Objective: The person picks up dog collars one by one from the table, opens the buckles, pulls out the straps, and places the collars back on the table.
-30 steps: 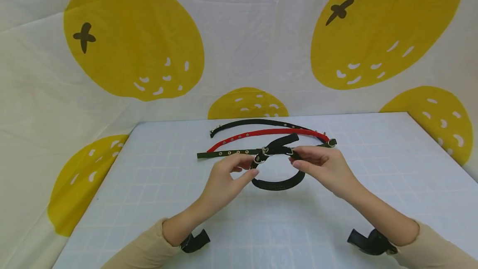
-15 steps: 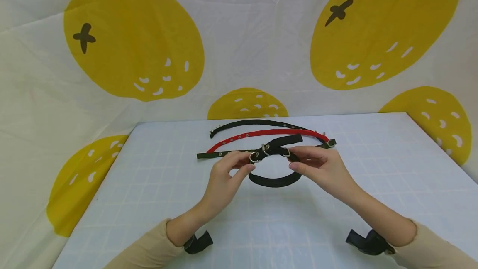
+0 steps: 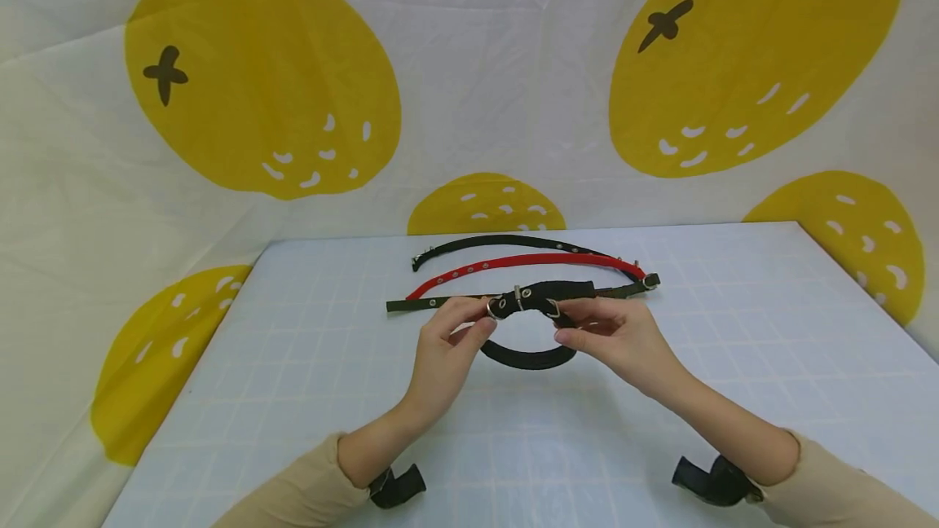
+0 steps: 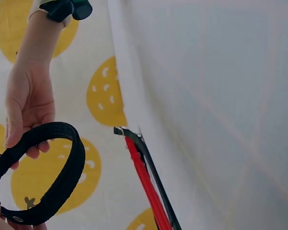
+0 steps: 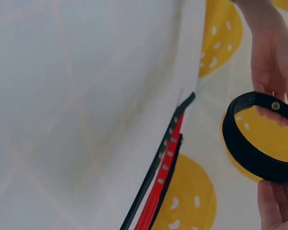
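Note:
A black buckled collar [image 3: 530, 359], bent into a closed loop, is held up above the table between both hands. Its metal buckle, D-rings and eyelets face up at the top, where the strap's free end lies flat to the right. My left hand [image 3: 443, 361] pinches the loop's left side near a D-ring between thumb and fingers. On the opposite side my right hand [image 3: 623, 341] pinches it the same way by the other ring. The loop [image 4: 69, 167] shows from the side in the left wrist view, and the collar [image 5: 249, 153] shows likewise in the right wrist view.
Behind the hands, a red collar [image 3: 539, 260], a black collar [image 3: 499, 240] and a dark green strap [image 3: 409, 305] lie stretched out on the white gridded table [image 3: 242, 381]. A white cloth [image 3: 506, 88] with yellow fruit prints hangs behind the table.
The collar and both hands have shifted slightly left. The strap's free end, which stuck up to the right, now lies lower and flatter along the loop.

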A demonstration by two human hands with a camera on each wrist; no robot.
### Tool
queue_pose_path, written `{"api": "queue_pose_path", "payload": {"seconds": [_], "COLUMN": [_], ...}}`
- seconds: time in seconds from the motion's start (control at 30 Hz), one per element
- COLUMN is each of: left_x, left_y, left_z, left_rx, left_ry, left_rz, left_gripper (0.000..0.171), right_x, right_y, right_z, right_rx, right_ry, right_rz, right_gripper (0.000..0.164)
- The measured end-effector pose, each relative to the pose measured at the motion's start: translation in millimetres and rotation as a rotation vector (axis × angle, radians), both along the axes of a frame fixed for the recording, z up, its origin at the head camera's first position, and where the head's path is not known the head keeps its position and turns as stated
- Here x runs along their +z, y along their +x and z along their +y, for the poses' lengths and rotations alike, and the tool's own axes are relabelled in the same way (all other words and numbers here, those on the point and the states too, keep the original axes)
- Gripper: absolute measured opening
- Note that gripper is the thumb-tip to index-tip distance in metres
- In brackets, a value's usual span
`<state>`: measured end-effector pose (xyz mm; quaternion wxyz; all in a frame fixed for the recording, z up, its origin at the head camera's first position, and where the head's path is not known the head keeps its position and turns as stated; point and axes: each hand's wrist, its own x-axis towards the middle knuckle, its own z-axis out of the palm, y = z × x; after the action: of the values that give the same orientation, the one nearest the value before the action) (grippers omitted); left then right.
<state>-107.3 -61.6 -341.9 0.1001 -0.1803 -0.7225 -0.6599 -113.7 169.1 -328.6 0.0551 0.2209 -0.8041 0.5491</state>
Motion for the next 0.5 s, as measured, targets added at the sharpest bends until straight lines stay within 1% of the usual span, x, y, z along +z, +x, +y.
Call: {"api": "queue_pose_path", "payload": {"seconds": [0.1, 0.23, 0.37, 0.5], "left_x": [0.0, 0.8, 2.2, 3.6], "left_y": [0.3, 0.4, 0.9, 1.2], "left_z": [0.5, 1.9, 2.4, 1.6], "left_rx": [-0.013, -0.015, 0.011, 0.038], "left_ry": [0.012, 0.006, -0.004, -0.011], "left_rz": [0.036, 0.076, 0.089, 0.097], "left_gripper": [0.028, 0.029, 0.027, 0.026], "right_x": [-0.2, 1.0, 3.4, 5.0], "right_y": [-0.1, 0.6, 1.0, 1.4], "right_z": [-1.1, -2.1, -2.2, -2.1], "right_rx": [0.013, 0.011, -0.003, -0.012], "right_ry": [0.005, 0.019, 0.018, 0.014], "right_rz": [-0.010, -0.011, 0.004, -0.017], "right_gripper": [0.031, 0.032, 0.032, 0.031]}}
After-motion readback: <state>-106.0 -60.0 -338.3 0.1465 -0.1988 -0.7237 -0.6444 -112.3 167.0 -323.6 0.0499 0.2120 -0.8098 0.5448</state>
